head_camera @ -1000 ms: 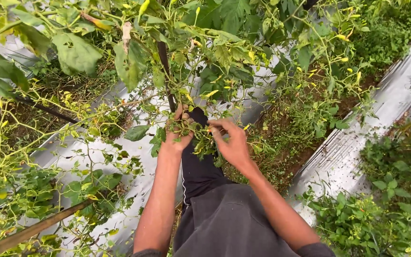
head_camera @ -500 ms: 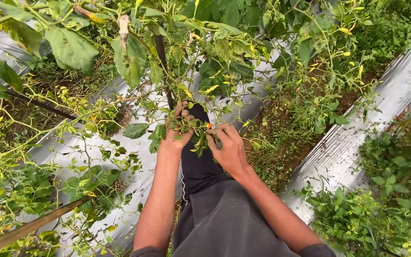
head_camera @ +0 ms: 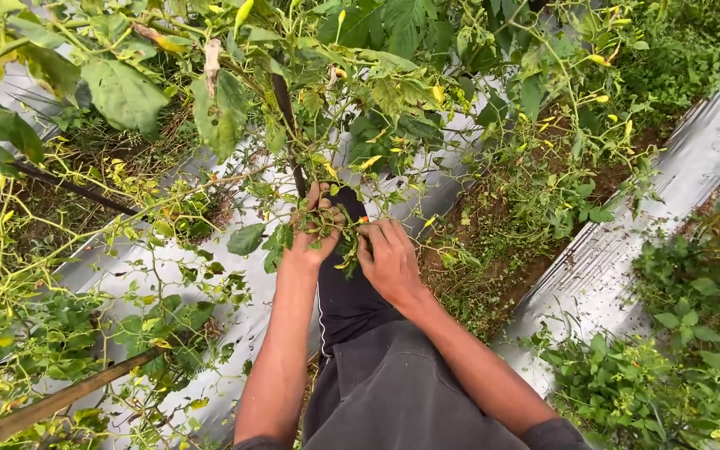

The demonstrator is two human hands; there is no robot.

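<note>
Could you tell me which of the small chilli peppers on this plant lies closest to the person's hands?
The orange-red chilli at the right hand's fingertips, beside the leafy clump the left hand grips. The other chillies are yellow and hang higher in the foliage, away from both hands.

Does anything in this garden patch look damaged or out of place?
A few things. A dried, pale brown leaf hangs dead among the green leaves at top left. Many small leaves on the left side have yellowed. A wooden stake lies slanted at bottom left rather than upright. The left hand and right hand work at a leafy twig.
</note>
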